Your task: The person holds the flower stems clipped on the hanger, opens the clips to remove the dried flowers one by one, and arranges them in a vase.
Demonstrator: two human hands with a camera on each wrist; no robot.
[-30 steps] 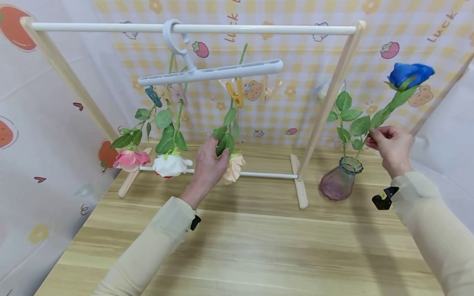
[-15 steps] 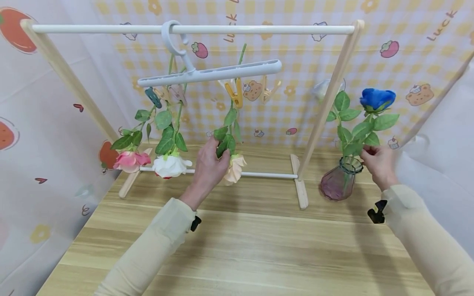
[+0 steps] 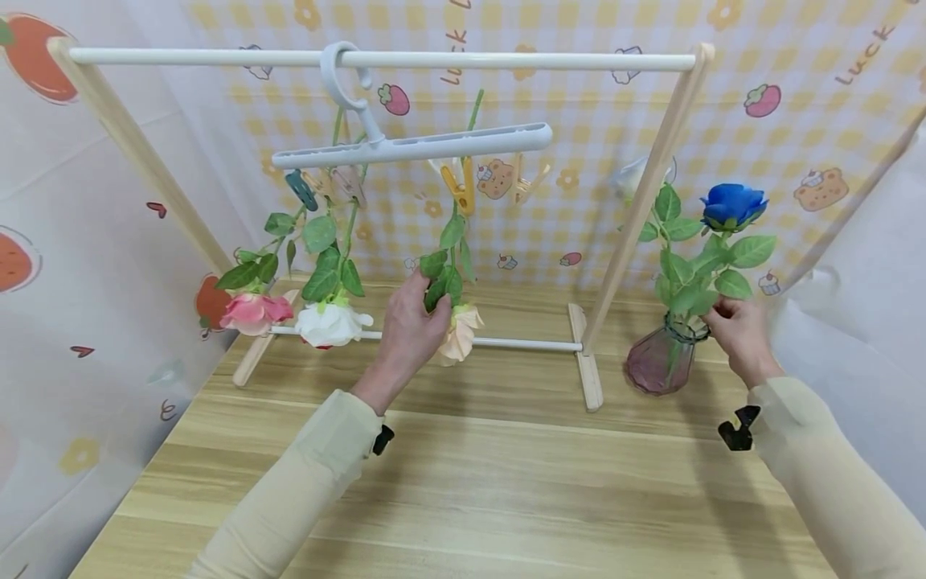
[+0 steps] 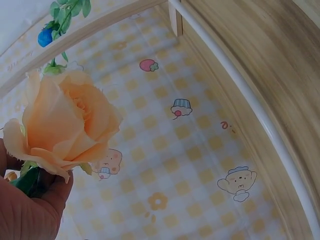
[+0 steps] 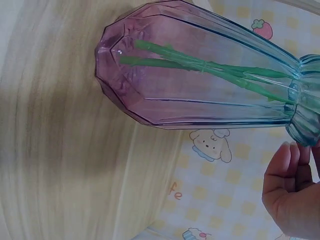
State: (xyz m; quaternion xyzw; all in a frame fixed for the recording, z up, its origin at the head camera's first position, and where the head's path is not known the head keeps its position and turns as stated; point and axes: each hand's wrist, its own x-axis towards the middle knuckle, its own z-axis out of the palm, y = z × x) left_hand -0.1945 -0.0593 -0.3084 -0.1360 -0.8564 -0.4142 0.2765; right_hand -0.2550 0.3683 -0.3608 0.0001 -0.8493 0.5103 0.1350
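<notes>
In the head view my left hand (image 3: 407, 326) grips the peach rose (image 3: 460, 334) by its leafy stem, just behind the bloom. The flower hangs head down from a yellow clothespin (image 3: 461, 186). The left wrist view shows that hand's fingers (image 4: 59, 192) curled beneath the bloom. My right hand (image 3: 741, 338) is at the rim of a purple-blue glass vase (image 3: 654, 363), pinching the blue rose (image 3: 734, 207) low on its stem. Leaves and the rim partly hide that pinch. Two green stems (image 5: 200, 65) cross inside the vase in the right wrist view.
A light-blue hanger (image 3: 412, 146) hangs from the rack's white rod (image 3: 506, 59). Pink (image 3: 256, 314) and white (image 3: 333, 323) roses hang at left, with a bit of red behind. Another white flower (image 3: 631, 178) stands in the vase, partly behind the rack's post (image 3: 644, 201).
My right hand has brought the blue rose left and down, its stem going deeper into the vase. My left hand has stayed on the peach rose.
</notes>
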